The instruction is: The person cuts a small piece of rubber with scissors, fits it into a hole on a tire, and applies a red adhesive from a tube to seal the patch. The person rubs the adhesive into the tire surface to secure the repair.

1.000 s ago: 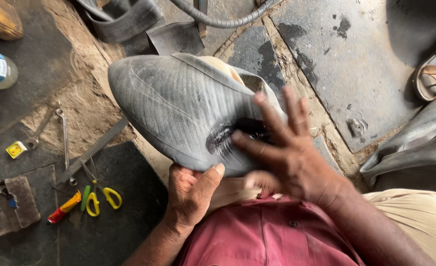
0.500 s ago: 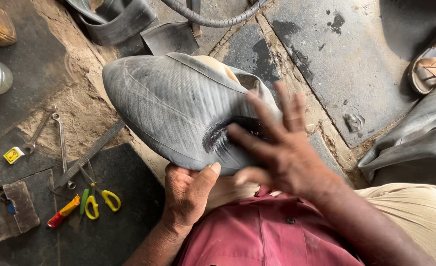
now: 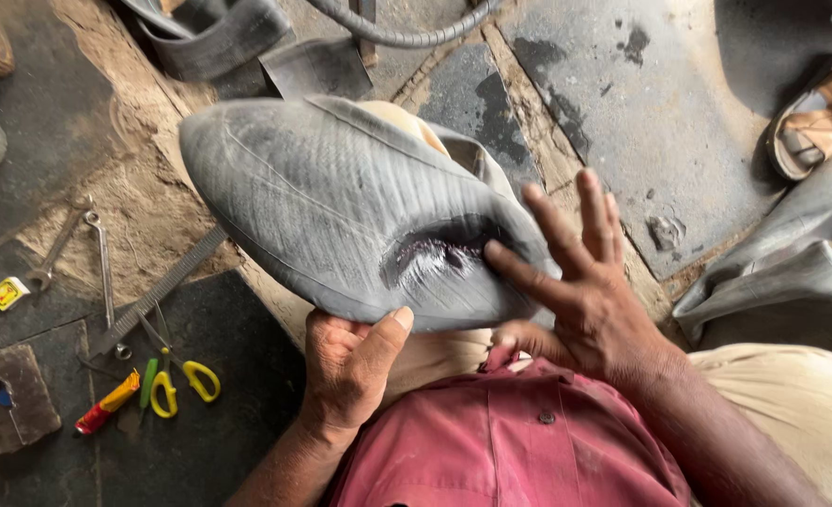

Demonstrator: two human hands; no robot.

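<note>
The left hand grips the folded grey rubber inner tube at its 6 o'clock edge, over the lap; the right hand, fingers spread, rubs the dark roughened patch, likely mid-preparation, needing light strokes next

Matt grey rubber, finely ribbed, is seen in the inner tube; a dark wet-looking glossy patch lies just beside the right hand's fingertips.
</note>
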